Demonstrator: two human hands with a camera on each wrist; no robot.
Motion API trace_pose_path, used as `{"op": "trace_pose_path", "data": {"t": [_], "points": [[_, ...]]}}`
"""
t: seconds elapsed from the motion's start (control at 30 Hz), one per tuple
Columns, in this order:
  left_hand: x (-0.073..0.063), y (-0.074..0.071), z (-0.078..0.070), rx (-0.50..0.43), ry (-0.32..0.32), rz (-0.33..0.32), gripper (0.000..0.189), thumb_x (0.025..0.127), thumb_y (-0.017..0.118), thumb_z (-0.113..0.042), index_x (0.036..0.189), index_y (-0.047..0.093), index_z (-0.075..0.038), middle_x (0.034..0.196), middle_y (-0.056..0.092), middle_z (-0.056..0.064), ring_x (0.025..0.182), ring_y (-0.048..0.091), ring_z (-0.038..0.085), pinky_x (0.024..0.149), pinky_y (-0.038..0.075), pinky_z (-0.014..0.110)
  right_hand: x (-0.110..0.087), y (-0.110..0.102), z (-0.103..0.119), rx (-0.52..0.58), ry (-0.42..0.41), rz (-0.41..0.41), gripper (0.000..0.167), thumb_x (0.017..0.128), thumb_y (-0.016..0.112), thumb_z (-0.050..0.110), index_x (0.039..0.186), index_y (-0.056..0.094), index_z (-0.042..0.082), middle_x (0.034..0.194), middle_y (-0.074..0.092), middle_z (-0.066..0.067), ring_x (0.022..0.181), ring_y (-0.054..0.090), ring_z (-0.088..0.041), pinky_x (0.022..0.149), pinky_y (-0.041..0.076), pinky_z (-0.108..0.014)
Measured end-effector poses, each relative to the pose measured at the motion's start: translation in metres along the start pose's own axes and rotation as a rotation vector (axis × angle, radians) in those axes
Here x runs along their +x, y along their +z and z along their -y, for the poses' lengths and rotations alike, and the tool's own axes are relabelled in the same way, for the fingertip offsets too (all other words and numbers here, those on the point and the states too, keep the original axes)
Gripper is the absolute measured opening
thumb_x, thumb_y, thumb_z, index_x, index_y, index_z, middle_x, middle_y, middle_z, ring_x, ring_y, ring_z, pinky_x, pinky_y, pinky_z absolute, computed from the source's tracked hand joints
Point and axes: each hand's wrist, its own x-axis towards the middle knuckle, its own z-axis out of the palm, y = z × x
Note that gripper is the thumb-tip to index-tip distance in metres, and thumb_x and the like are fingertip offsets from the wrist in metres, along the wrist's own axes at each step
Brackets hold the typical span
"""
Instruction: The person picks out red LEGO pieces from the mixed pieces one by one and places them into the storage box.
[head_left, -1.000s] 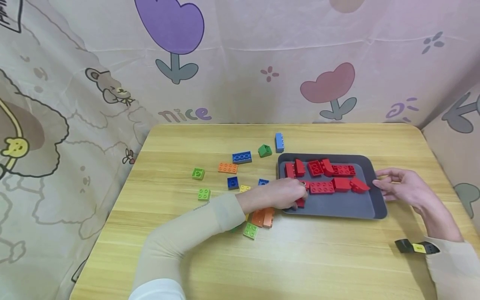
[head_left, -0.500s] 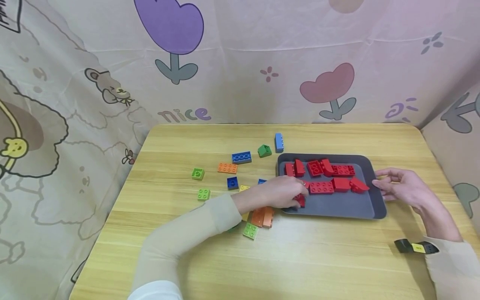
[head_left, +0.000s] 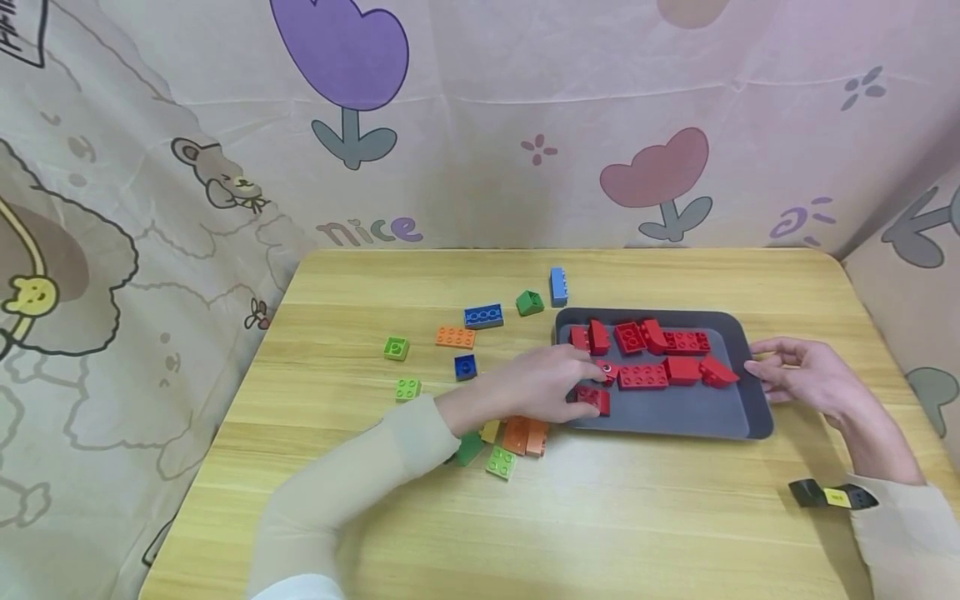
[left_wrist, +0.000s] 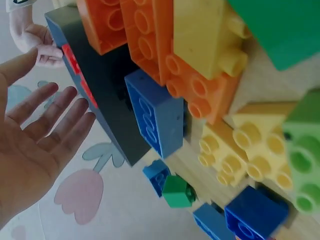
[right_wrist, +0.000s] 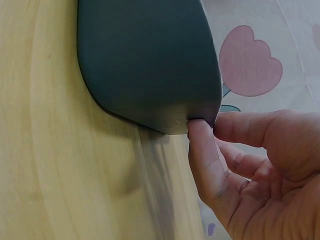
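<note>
My left hand (head_left: 551,383) is over the left end of a dark grey tray (head_left: 675,417), its fingers loosely extended. A red toy brick (head_left: 597,401) lies in the tray beside the thumb, and a small red brick with an eye mark (head_left: 607,372) is near the fingertips. In the left wrist view, the left hand (left_wrist: 45,135) has spread fingers and nothing between them. My right hand (head_left: 810,375) pinches the tray's right rim between thumb and finger; the right wrist view shows this hand (right_wrist: 265,165) at the tray corner (right_wrist: 160,75).
Several red bricks (head_left: 642,376) form two rows in the tray. Loose bricks lie left of it: an orange one (head_left: 455,336), blue ones (head_left: 483,315), and green ones (head_left: 502,462). A light blue brick (head_left: 558,286) stands behind. Printed cloth (head_left: 465,125) hangs behind the table.
My left hand has drawn back slightly left and its fingers have opened, leaving the red brick lying in the tray. The right hand and tray stay put.
</note>
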Motion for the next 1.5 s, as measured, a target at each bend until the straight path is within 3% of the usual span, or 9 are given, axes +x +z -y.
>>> {"op": "trace_pose_path", "data": {"t": [0.23, 0.43, 0.7, 1.03, 1.2, 1.27, 1.33, 1.4, 1.5], "points": [[-0.025, -0.009, 0.010, -0.042, -0.034, -0.036, 0.064, 0.099, 0.073, -0.053, 0.151, 0.063, -0.017, 0.155, 0.062, 0.006, 0.140, 0.060, 0.021, 0.115, 0.054, 0.039, 0.000, 0.000, 0.001, -0.009, 0.007, 0.003, 0.042, 0.107, 0.065, 0.007, 0.137, 0.049, -0.016, 0.087, 0.071, 0.013, 0.074, 0.072, -0.010, 0.069, 0.066, -0.031], [-0.044, -0.008, 0.023, -0.043, -0.036, -0.088, 0.075, 0.097, 0.073, -0.057, 0.155, 0.058, -0.012, 0.156, 0.061, 0.009, 0.145, 0.058, 0.025, 0.120, 0.050, 0.043, -0.001, -0.001, 0.000, 0.002, 0.002, -0.003, 0.032, 0.106, 0.066, 0.007, 0.131, 0.055, -0.010, 0.086, 0.071, 0.013, 0.074, 0.072, -0.010, 0.068, 0.066, -0.031], [-0.069, 0.000, 0.042, -0.051, -0.129, -0.158, 0.094, 0.093, 0.074, -0.067, 0.164, 0.044, -0.013, 0.167, 0.048, 0.013, 0.156, 0.045, 0.032, 0.126, 0.041, 0.053, -0.002, -0.001, 0.000, -0.006, 0.011, 0.001, 0.040, 0.106, 0.065, 0.008, 0.136, 0.051, -0.015, 0.087, 0.071, 0.013, 0.075, 0.072, -0.010, 0.069, 0.066, -0.031], [-0.087, 0.008, 0.058, 0.072, -0.145, -0.268, 0.108, 0.090, 0.069, -0.076, 0.168, 0.033, -0.011, 0.171, 0.040, 0.017, 0.159, 0.039, 0.040, 0.131, 0.030, 0.058, -0.004, -0.001, 0.005, -0.088, 0.004, -0.018, 0.056, 0.109, 0.064, 0.016, 0.146, 0.043, -0.020, 0.092, 0.069, 0.004, 0.074, 0.070, -0.009, 0.069, 0.066, -0.030], [-0.091, 0.011, 0.061, 0.091, -0.193, -0.291, 0.111, 0.089, 0.066, -0.079, 0.169, 0.032, -0.012, 0.174, 0.033, 0.018, 0.162, 0.032, 0.042, 0.132, 0.027, 0.060, -0.007, 0.000, 0.012, -0.251, -0.052, -0.126, 0.058, 0.108, 0.065, 0.026, 0.145, 0.049, -0.017, 0.105, 0.071, -0.027, 0.073, 0.067, -0.002, 0.065, 0.062, -0.025], [-0.093, 0.012, 0.061, 0.099, -0.214, -0.307, 0.112, 0.088, 0.067, -0.080, 0.170, 0.031, -0.012, 0.175, 0.033, 0.018, 0.162, 0.031, 0.042, 0.132, 0.026, 0.060, -0.009, 0.001, 0.016, -0.331, -0.077, -0.194, 0.057, 0.107, 0.067, 0.030, 0.143, 0.055, -0.013, 0.115, 0.070, -0.037, 0.078, 0.074, -0.013, 0.063, 0.056, -0.020], [-0.094, 0.013, 0.061, 0.104, -0.230, -0.329, 0.112, 0.087, 0.068, -0.080, 0.169, 0.032, -0.013, 0.174, 0.034, 0.019, 0.163, 0.030, 0.043, 0.133, 0.024, 0.061, -0.012, 0.003, 0.020, -0.398, -0.095, -0.253, 0.056, 0.106, 0.068, 0.034, 0.141, 0.059, -0.009, 0.127, 0.068, -0.038, 0.088, 0.078, -0.031, 0.063, 0.049, -0.017], [-0.094, 0.014, 0.061, 0.108, -0.244, -0.341, 0.113, 0.087, 0.068, -0.081, 0.170, 0.032, -0.013, 0.174, 0.034, 0.019, 0.163, 0.029, 0.043, 0.133, 0.023, 0.061, -0.015, 0.005, 0.024, -0.435, -0.110, -0.294, 0.056, 0.105, 0.068, 0.037, 0.140, 0.061, -0.007, 0.133, 0.067, -0.037, 0.090, 0.078, -0.019, 0.065, 0.044, -0.015], [-0.095, 0.015, 0.060, 0.113, -0.255, -0.354, 0.113, 0.087, 0.067, -0.082, 0.170, 0.032, -0.014, 0.174, 0.035, 0.019, 0.163, 0.029, 0.043, 0.133, 0.023, 0.061, -0.019, 0.011, 0.029, -0.447, -0.164, -0.341, 0.052, 0.104, 0.070, 0.031, 0.141, 0.062, -0.006, 0.133, 0.067, -0.037, 0.097, 0.080, -0.033, 0.066, 0.041, -0.013]]}}
